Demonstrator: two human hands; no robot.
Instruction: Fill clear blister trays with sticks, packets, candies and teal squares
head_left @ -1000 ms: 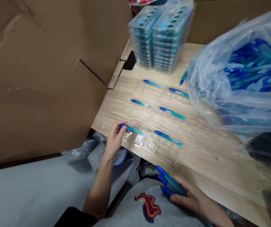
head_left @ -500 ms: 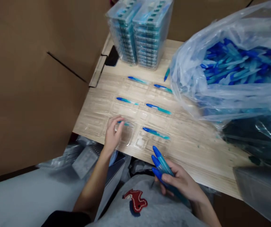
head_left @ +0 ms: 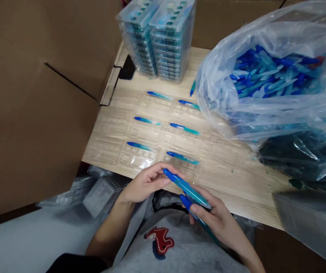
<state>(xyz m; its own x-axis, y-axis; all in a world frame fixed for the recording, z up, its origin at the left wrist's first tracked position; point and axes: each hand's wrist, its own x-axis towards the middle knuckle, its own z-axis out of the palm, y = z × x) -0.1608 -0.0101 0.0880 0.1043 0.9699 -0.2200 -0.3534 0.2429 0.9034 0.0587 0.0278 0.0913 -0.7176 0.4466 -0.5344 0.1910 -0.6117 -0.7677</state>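
My right hand (head_left: 218, 218), low in front of my body, is closed around several blue-and-teal pens (head_left: 187, 187), their dark blue ends pointing up and left. My left hand (head_left: 148, 182) has come to the blue end of the topmost pen, its thumb and fingers curled about that end; part of the grip is hidden. Just beyond, clear plastic trays (head_left: 140, 160) lie on the table in rows. Single pens rest in some of them, among them a near-left pen (head_left: 140, 145) and a near-right pen (head_left: 182, 157).
Two stacks of clear boxes (head_left: 167, 49) stand at the back, beside a black flat object (head_left: 127, 68). A plastic bag (head_left: 216, 81) full of pens fills the right. Cardboard (head_left: 37, 113) walls the left, and a grey bin (head_left: 302, 212) stands at the lower right.
My left hand has left the near-left pen in its tray and moved right and toward me, to the pens in my right hand. The topmost pen now sticks out further left.
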